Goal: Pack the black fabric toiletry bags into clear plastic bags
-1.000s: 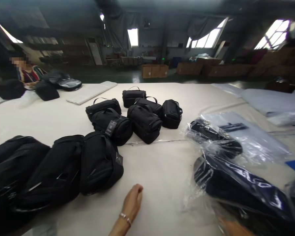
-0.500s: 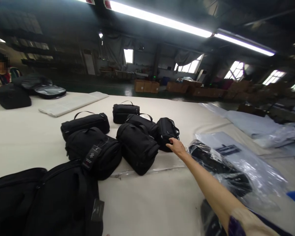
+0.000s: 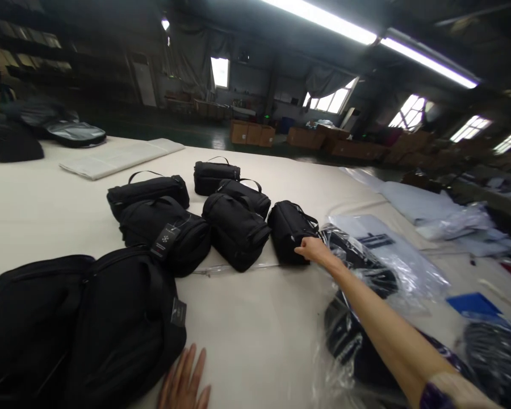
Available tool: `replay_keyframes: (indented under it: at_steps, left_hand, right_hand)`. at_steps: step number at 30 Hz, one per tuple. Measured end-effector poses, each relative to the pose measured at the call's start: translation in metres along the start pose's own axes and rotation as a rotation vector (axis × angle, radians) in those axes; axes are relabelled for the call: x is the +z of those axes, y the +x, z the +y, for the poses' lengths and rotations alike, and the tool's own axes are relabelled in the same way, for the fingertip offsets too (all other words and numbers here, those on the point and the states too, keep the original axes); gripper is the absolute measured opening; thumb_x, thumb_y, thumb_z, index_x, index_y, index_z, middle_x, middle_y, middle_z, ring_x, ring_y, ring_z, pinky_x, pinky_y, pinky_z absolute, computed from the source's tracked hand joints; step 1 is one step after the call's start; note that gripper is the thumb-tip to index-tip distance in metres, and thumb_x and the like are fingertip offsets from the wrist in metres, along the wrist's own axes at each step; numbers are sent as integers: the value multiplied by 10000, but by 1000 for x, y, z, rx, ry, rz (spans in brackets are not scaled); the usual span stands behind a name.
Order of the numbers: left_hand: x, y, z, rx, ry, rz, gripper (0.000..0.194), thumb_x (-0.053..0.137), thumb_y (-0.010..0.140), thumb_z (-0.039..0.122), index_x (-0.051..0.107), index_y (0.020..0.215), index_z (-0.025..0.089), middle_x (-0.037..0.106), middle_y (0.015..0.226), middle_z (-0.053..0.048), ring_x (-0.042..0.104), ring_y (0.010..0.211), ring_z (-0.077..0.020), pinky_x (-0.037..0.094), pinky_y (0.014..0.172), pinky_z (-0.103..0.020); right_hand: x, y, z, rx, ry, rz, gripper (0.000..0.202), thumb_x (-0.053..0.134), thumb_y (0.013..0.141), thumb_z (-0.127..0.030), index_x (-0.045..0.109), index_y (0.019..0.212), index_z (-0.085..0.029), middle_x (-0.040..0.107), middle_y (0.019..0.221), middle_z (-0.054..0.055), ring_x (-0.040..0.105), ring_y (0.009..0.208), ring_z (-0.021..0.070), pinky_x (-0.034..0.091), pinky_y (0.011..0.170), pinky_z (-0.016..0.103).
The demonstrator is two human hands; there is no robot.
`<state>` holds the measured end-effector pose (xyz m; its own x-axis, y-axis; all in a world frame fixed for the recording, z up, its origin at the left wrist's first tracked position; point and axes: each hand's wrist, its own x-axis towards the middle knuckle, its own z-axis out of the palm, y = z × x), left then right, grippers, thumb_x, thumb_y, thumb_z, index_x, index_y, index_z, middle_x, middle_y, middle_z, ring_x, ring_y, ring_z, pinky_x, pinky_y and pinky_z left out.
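Observation:
My right hand [image 3: 315,251] reaches far over the table, its fingers closed on the near end of a small black bag [image 3: 287,230] with a top handle. At the bottom edge, my left hand [image 3: 185,382] lies flat on the table, fingers spread, beside a large black backpack [image 3: 123,318] with a hang tag. Between the two stand several more black handled bags: one [image 3: 236,230] just left of the gripped bag, and another [image 3: 170,233] with a white-printed tag [image 3: 165,240].
Right of the gripped bag lie plastic-wrapped black goods [image 3: 353,253] and clear plastic sheets [image 3: 378,238]. Folded pale cloth [image 3: 123,159] rests at the back left, near other black bags and a person at the edge. A blue piece [image 3: 474,305] lies at right.
My right hand has closed on the black bag, which has come nearer and apart from its neighbours. My left hand has come into view on the table. The camera has tipped downward.

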<state>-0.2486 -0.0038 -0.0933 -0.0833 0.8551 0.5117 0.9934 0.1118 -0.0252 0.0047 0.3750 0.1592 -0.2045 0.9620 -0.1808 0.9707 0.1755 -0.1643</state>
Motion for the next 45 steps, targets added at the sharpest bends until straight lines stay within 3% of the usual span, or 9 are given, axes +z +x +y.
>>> replay_keyframes:
  at_steps: [5, 12, 16, 21, 26, 29, 36, 41, 45]
  left_hand:
    - [-2, 3, 5, -70, -147, 11, 644, 438, 896, 298, 256, 1511, 236, 489, 1471, -127, 463, 1339, -285, 346, 1103, -478]
    - [-35, 30, 6, -439, -817, -245, 523, 426, 870, 411, 559, 1299, 144, 531, 1418, -180, 418, 1373, -321, 283, 1158, -576]
    - [-67, 63, -8, -422, -932, -284, 659, 284, 932, 527, 357, 1437, 110, 402, 1511, -188, 343, 1426, -255, 274, 1190, -489]
    - [-112, 95, -17, -268, -1072, -441, 743, 257, 920, 606, 299, 1474, 112, 338, 1558, -164, 277, 1458, -247, 204, 1215, -467]
    - [-153, 67, -17, -51, -1142, -781, 614, 360, 883, 654, 652, 1205, 219, 703, 1200, -98, 629, 1155, -282, 452, 1069, -475]
    - [-172, 28, -33, 44, -1145, -780, 657, 366, 875, 683, 562, 1321, 243, 586, 1381, -96, 521, 1296, -292, 365, 1141, -488]
    - [-186, -56, -58, 245, -942, -510, 1182, 617, 575, 819, 145, 1528, 303, 207, 1600, -190, 301, 1419, -428, 335, 1111, -621]
    - [-177, -32, -37, 24, -1050, -467, 980, 672, 720, 644, 226, 1497, 247, 327, 1542, -184, 320, 1423, -376, 283, 1150, -615]
    - [-186, 23, -31, -205, -1135, -651, 859, 598, 745, 653, 360, 1436, 201, 424, 1491, -164, 382, 1388, -349, 257, 1174, -573]
  right_hand:
    - [35, -131, -22, 38, -5, -2, 161, 642, 802, -338, 669, 789, -180, 707, 808, 92, 660, 769, 223, 387, 621, 280]
    - [106, -319, -53, -171, 123, 30, 63, 636, 851, -227, 602, 899, -202, 681, 911, 45, 643, 820, 187, 426, 711, 264]
    - [136, -406, -24, -432, 74, -41, 102, 653, 841, -251, 596, 910, -203, 665, 866, 40, 632, 774, 194, 442, 690, 273]
    - [126, -470, 53, -550, 119, -157, 104, 648, 859, -306, 622, 882, -209, 680, 921, 55, 651, 826, 203, 501, 738, 288]
    - [115, -497, 107, -292, 330, 41, 637, 741, 778, -389, 506, 1351, -243, 520, 1415, 114, 486, 1311, 282, 415, 1100, 394]
    - [131, -500, 111, -165, 377, -26, 1150, 859, 591, -353, 212, 1535, -249, 250, 1590, 124, 249, 1455, 318, 254, 1201, 462]
    - [176, -465, 71, -88, 887, -179, 1309, 891, 510, -335, 99, 1551, -277, 202, 1604, 127, 213, 1465, 318, 215, 1197, 505]
    - [159, -425, 56, -74, 1012, -94, 1137, 856, 556, -548, 315, 1494, -199, 427, 1496, 139, 346, 1405, 341, 258, 1188, 479]
    - [115, -395, 48, -31, 901, -28, 850, 653, 754, -678, 447, 1406, -174, 534, 1399, 137, 469, 1311, 333, 347, 1130, 488]
